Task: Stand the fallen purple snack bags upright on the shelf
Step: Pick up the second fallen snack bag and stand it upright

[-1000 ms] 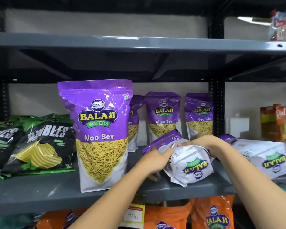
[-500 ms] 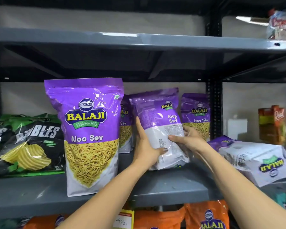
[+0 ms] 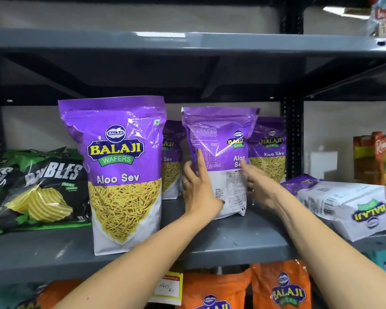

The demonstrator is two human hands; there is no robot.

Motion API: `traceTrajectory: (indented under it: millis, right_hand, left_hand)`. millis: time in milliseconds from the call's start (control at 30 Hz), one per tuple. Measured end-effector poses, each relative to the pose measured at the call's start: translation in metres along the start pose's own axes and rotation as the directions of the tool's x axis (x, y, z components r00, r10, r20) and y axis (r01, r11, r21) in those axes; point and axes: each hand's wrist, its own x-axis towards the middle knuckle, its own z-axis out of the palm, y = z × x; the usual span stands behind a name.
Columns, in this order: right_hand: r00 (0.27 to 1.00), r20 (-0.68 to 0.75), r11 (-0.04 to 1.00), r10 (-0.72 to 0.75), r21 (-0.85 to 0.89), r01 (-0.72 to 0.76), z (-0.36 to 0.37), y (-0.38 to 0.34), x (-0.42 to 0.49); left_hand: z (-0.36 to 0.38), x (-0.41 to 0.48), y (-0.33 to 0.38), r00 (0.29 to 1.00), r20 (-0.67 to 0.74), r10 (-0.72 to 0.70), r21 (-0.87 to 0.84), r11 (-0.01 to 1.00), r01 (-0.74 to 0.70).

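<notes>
A purple Aloo Sev snack bag [image 3: 218,139] stands upright at mid shelf with its printed back turned toward me. My left hand [image 3: 198,188] lies flat against its left side and my right hand [image 3: 261,188] touches its lower right side, so the bag is held between them. Another purple bag [image 3: 348,206] lies fallen on its side at the right end of the grey shelf [image 3: 232,241], logo upside down. A large purple bag [image 3: 120,170] stands upright at front left. Two more upright purple bags [image 3: 172,159] [image 3: 270,150] stand at the back.
Green and black chip bags [image 3: 38,188] lean at the left end of the shelf. A juice carton [image 3: 372,157] stands at far right behind the black post [image 3: 291,139]. Orange bags [image 3: 281,288] and a price tag [image 3: 167,286] sit below. The upper shelf [image 3: 187,41] hangs overhead.
Both hands lifted a fallen purple bag off the shelf, turned it upright and set its base down on the shelf between the back bags. The fingers have loosened to flat contact.
</notes>
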Motion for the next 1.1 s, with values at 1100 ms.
traceTrajectory:
  millis: [1100]
  right_hand:
    - [0.991, 0.119, 0.995, 0.055, 0.077, -0.064, 0.006, 0.001, -0.010]
  left_hand:
    - [0.011, 0.022, -0.006, 0.894, 0.183, -0.408, -0.720, 0.564, 0.405]
